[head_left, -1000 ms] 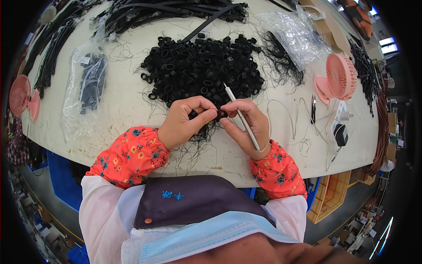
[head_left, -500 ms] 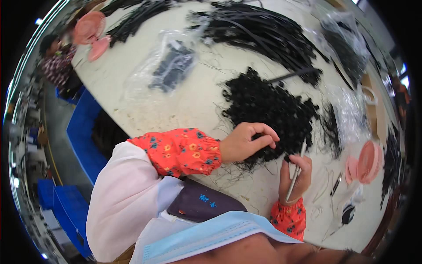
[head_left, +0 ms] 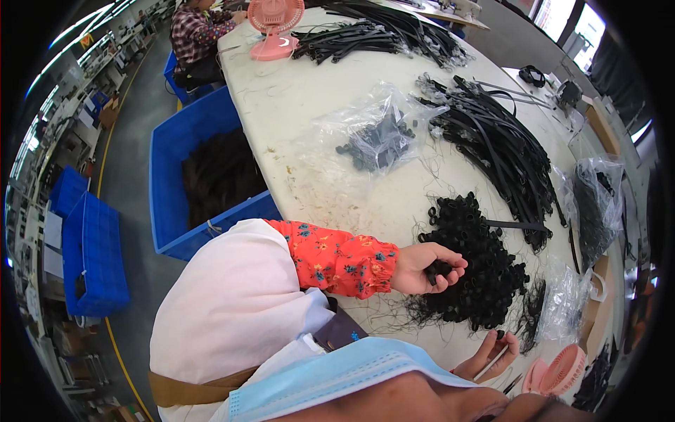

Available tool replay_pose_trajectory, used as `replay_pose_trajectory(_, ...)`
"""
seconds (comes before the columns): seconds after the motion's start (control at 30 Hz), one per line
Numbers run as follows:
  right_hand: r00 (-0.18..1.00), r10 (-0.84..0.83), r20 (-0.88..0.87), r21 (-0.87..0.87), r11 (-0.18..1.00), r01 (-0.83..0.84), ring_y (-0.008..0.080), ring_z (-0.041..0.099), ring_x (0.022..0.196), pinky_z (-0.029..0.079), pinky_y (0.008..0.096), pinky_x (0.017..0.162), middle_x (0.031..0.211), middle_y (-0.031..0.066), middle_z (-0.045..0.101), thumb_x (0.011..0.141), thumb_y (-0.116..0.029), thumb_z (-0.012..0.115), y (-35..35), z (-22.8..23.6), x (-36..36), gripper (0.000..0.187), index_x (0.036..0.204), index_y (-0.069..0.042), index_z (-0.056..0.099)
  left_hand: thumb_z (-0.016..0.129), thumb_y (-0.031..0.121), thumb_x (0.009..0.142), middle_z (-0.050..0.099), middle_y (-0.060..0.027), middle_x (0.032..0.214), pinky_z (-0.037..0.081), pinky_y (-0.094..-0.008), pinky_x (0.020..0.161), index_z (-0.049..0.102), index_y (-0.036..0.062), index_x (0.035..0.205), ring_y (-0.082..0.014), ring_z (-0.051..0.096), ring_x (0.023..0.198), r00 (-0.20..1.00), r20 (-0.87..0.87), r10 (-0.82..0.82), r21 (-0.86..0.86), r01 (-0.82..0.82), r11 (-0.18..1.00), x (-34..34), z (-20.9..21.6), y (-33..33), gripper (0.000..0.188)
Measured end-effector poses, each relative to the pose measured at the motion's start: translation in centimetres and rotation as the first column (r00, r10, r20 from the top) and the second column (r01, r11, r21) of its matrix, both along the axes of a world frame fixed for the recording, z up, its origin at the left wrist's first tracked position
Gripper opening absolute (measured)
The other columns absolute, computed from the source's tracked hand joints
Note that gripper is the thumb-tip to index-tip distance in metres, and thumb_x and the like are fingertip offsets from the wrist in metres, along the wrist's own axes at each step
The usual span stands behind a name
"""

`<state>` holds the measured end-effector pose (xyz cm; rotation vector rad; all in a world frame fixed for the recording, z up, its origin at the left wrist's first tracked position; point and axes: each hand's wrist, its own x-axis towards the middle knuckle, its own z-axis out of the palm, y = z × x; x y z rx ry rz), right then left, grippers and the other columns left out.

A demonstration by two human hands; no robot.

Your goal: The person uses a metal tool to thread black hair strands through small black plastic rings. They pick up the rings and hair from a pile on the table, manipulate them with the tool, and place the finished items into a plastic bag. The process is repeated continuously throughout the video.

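My left hand (head_left: 419,270), in a red flowered sleeve cover, is turned palm up at the near left edge of the pile. Its fingers curl round several small black loops (head_left: 438,270). To the lower right, my right hand (head_left: 496,354) grips a thin pale pen-like rod (head_left: 491,363). One small black piece (head_left: 500,335) sits at its fingertips. Between and beyond both hands lies a heap of small black loops (head_left: 478,257) with loose threads around it. The wrist of my right hand is partly hidden by a light blue face mask.
A clear plastic bag (head_left: 383,137) of dark pieces lies beyond the heap. Bundles of black straps (head_left: 503,151) cover the table's right side. Pink fans (head_left: 274,27) stand far left and near right. A blue crate (head_left: 165,176) with dark material adjoins the left edge; a person sits beyond.
The view has swung left, so the table appears shifted right and down. My left hand has turned from palm down over the heap to palm up, now with black loops in it.
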<state>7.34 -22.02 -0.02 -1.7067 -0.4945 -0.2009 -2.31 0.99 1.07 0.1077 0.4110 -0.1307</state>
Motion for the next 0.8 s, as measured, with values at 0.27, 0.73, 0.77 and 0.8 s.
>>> replay_pose_trajectory(0.27,1.0,0.02,-0.008,-0.018,1.0,-0.02,0.0135,0.051,0.103,0.04,0.0246,0.093,0.111,0.0041,0.054,0.089,-0.006,0.065,-1.8,-2.6,1.7,0.031,0.118,-0.007,0.052,0.052,0.019,0.097,0.058,-0.0051,0.092,0.049,-0.0214,0.051,0.057,0.0027,0.102,-0.0128,0.062,0.079,0.998,-0.058,0.011,-0.18,-0.021,0.983,-2.3,-0.7,-2.0,0.017)
replay_pose_trajectory(0.73,0.99,0.112,0.088,-0.172,0.98,-0.095,0.014,0.051,0.103,0.043,0.0267,0.093,0.114,0.0056,0.052,0.089,-0.002,0.064,-2.9,-4.7,4.5,0.031,0.118,-0.007,0.052,0.051,0.027,0.099,0.051,0.0007,0.08,0.033,-0.0199,0.042,0.05,0.0072,0.101,-0.0058,0.042,0.053,0.964,0.165,-0.207,-0.182,0.236,0.955,-3.6,-3.8,-3.9,0.02)
replay_pose_trajectory(0.77,0.991,0.095,0.089,-0.177,0.981,-0.079,0.0141,0.051,0.103,0.043,0.0265,0.093,0.114,0.0056,0.052,0.089,-0.002,0.064,-3.0,-4.4,4.1,0.031,0.117,-0.007,0.052,0.05,0.029,0.099,0.049,0.0019,0.078,0.029,-0.02,0.04,0.049,0.0078,0.101,-0.0048,0.037,0.05,0.957,0.186,-0.223,-0.124,0.248,0.961,-3.7,-3.6,-3.6,0.021)
replay_pose_trajectory(0.8,0.991,0.1,0.092,-0.112,0.99,-0.09,0.0142,0.051,0.099,0.043,0.0258,0.089,0.11,0.006,0.051,0.089,-0.002,0.062,-2.5,-3.4,3.0,0.028,0.115,-0.004,0.052,0.05,0.03,0.1,0.047,0.0031,0.077,0.025,-0.0201,0.038,0.048,0.0084,0.1,-0.0038,0.032,0.047,0.946,0.206,-0.25,-0.06,0.267,0.962,-3.7,-3.0,-3.5,0.022)
